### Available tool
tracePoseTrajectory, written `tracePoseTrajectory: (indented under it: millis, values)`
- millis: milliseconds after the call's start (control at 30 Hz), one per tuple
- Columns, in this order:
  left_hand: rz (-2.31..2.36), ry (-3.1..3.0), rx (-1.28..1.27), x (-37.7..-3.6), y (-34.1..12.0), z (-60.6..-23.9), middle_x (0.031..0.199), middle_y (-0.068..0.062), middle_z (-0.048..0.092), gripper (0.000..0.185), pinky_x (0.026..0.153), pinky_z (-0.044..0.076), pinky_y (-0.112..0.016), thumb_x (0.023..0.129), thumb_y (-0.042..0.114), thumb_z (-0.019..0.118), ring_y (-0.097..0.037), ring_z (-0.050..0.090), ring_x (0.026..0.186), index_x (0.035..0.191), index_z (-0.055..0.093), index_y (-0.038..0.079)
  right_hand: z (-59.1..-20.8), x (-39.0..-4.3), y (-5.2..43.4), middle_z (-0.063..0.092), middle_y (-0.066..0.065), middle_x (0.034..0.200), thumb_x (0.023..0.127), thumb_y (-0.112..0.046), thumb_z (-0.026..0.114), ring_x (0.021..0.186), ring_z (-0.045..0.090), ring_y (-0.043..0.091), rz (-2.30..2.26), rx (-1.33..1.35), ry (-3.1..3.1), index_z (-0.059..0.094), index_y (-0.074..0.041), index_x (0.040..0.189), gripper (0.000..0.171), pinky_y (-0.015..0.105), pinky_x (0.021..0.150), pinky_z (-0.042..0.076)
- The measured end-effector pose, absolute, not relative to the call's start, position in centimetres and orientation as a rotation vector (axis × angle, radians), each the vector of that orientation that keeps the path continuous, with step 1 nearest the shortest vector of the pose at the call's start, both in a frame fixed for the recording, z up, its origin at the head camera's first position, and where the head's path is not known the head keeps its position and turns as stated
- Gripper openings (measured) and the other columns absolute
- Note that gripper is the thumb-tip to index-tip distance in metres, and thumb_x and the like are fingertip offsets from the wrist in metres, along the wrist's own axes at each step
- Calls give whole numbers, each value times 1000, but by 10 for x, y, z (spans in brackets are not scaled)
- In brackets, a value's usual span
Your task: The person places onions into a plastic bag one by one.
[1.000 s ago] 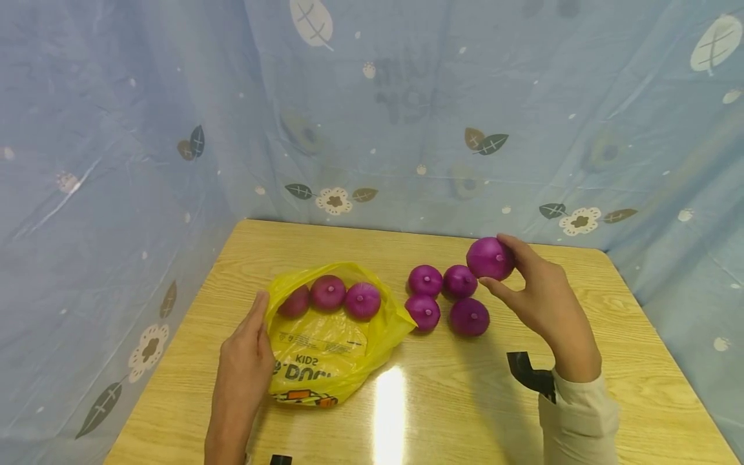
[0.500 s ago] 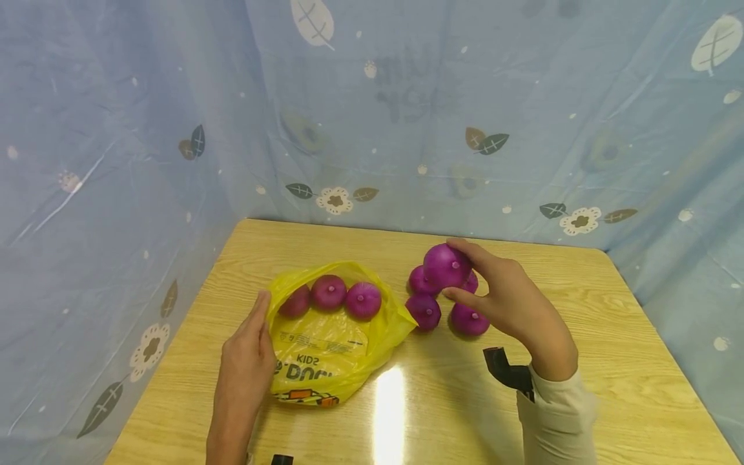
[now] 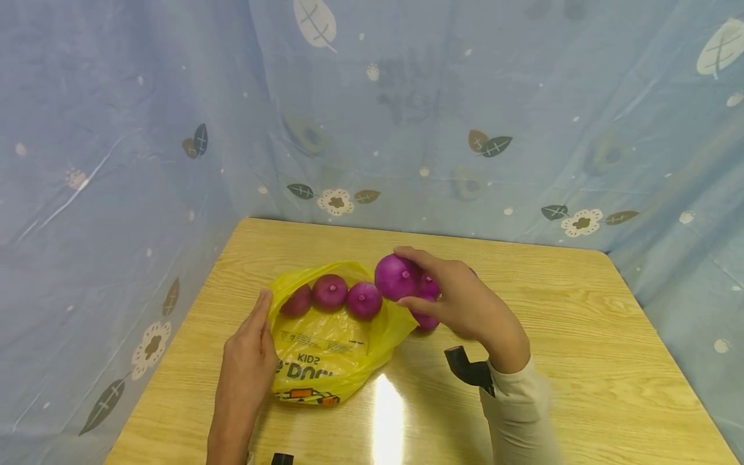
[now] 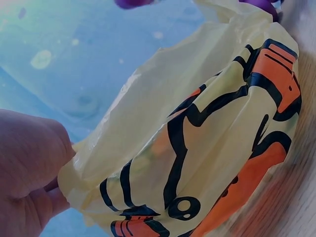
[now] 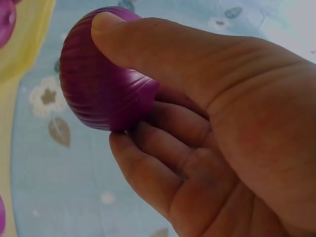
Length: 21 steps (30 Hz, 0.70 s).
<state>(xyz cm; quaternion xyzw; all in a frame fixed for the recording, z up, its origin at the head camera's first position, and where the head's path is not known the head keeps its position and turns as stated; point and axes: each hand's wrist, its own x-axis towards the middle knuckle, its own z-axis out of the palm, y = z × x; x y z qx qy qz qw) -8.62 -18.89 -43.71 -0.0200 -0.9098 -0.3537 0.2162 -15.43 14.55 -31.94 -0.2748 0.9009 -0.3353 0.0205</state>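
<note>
A yellow plastic bag (image 3: 343,381) lies with its mouth spread, and three purple onions (image 3: 330,292) show inside along its far side. My left hand (image 3: 247,361) holds the bag's left rim, the thumb and fingers pinching the plastic in the left wrist view. Between the thumb and fingers of my right hand (image 3: 459,297) is another ridged purple onion (image 3: 396,278), raised at the bag's right rim. The right wrist view shows the thumb across this onion (image 5: 103,84). Behind and below the right hand are more loose onions (image 3: 427,321), partly hidden by it.
Everything rests on a light wooden table (image 3: 581,310). A blue patterned curtain (image 3: 407,116) hangs along the table's back and both sides. Bright glare (image 3: 387,413) lies on the wood near the front, right of the bag.
My right hand has carried its onion leftward, from above the right side of the loose onions to the bag's right rim. The left hand and the bag stay nearly still.
</note>
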Motion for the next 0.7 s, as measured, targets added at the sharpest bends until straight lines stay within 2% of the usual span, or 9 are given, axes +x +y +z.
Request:
tracePoseTrajectory:
  millis: [67,100,167,233,267,333,400,600,700]
  values:
    - [-973,-2522,-63,-86,-190,-438,162,-11,46,58,107,50,-50,107,-7,50,-35,51,142,162,43,9,-321,-156,138,73,-2,116,92,-21,86,96,70,14,-1047,-882,2773,52,-24,157,74,35,85,63]
    - [-971,-2524,-66,-86,-190,-438,162,-11,46,58,107,50,-51,107,-7,50,-35,51,142,162,42,9,-322,-157,134,73,-3,108,92,-22,87,86,68,11,-1037,-897,2769,52,-24,157,74,32,80,62]
    - [-972,-2528,-69,-86,-190,-438,163,-10,45,58,107,50,-51,108,-6,50,-35,51,142,163,42,10,-322,-160,126,72,-2,108,92,-23,87,67,61,9,-1004,-917,2760,52,-23,157,74,28,69,60]
    - [-973,-2532,-70,-86,-191,-438,163,-10,45,58,107,50,-51,108,-6,50,-36,51,142,163,42,10,-322,-162,117,73,-1,114,91,-23,87,70,65,10,-953,-947,2756,51,-22,157,75,29,72,61]
    - [-971,-2532,-67,-86,-191,-438,163,-10,45,58,108,50,-51,108,-6,50,-36,51,142,163,42,10,-322,-163,112,73,0,123,91,-24,87,77,69,11,-930,-964,2753,51,-22,158,75,29,79,62]
    - [-969,-2528,-62,-86,-191,-438,162,-11,45,58,109,49,-51,108,-6,50,-36,51,142,162,42,10,-324,-165,101,67,0,143,91,-25,87,102,74,14,-905,-999,2730,51,-22,158,76,33,96,61]
    - [-967,-2524,-58,-86,-192,-438,162,-11,46,58,109,49,-50,107,-7,50,-37,51,141,162,43,9,-328,-167,90,64,-1,148,91,-24,87,128,65,17,-900,-1052,2698,52,-21,157,75,37,111,54]
    - [-978,-2533,-45,-86,-192,-439,161,-14,47,58,110,49,-51,107,-7,50,-38,51,141,162,42,10,-343,-172,63,72,0,132,90,-19,87,116,68,16,-912,-1120,2597,56,-18,152,69,36,104,57]
    - [-978,-2534,-47,-86,-191,-439,162,-13,46,57,110,49,-52,108,-6,49,-37,51,141,163,42,10,-351,-174,53,71,1,135,89,-17,89,118,68,17,-870,-1148,2582,57,-16,151,70,35,106,56]
